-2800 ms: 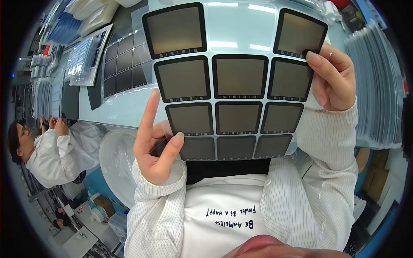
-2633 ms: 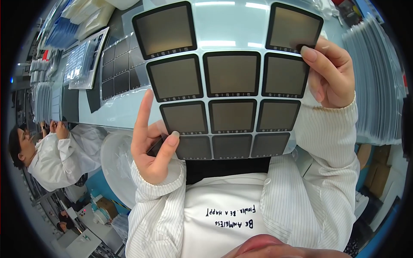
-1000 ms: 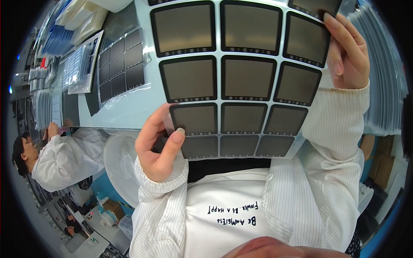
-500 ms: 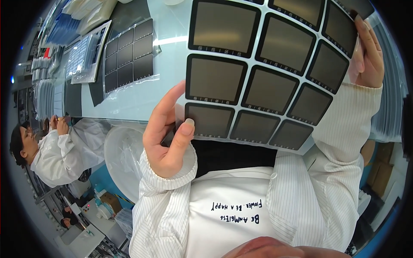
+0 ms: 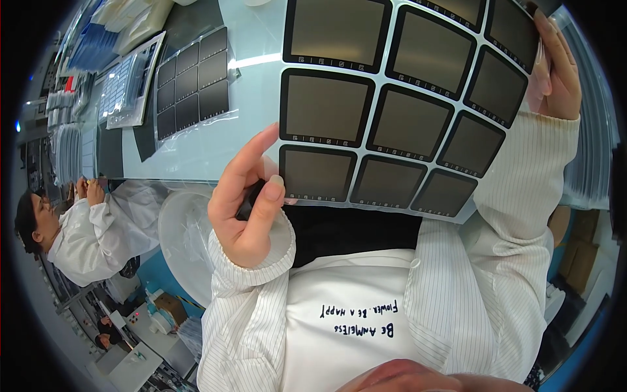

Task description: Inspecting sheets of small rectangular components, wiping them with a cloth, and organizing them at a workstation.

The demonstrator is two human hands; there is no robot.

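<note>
The left hand point(image 5: 238, 212) pinches the panelled sheet point(image 5: 408, 121) at its lower left corner, thumb in front; the sheet stretches away toward two o'clock. The right hand point(image 5: 560, 70) grips its upper right edge, the sheet lying toward eight o'clock from there. It blocks the view of the table point(image 5: 255, 88) behind it. From the left hand, a smaller sheet point(image 5: 192, 83) lies at eleven o'clock, a bin point(image 5: 172, 245) at eight, a co-worker point(image 5: 91, 242) at nine. A stack point(image 5: 591, 144) stands at five o'clock from the right hand.

The sheet point(image 5: 410, 122) is between a tub point(image 5: 168, 251), left, and a stack point(image 5: 593, 130), right.
</note>
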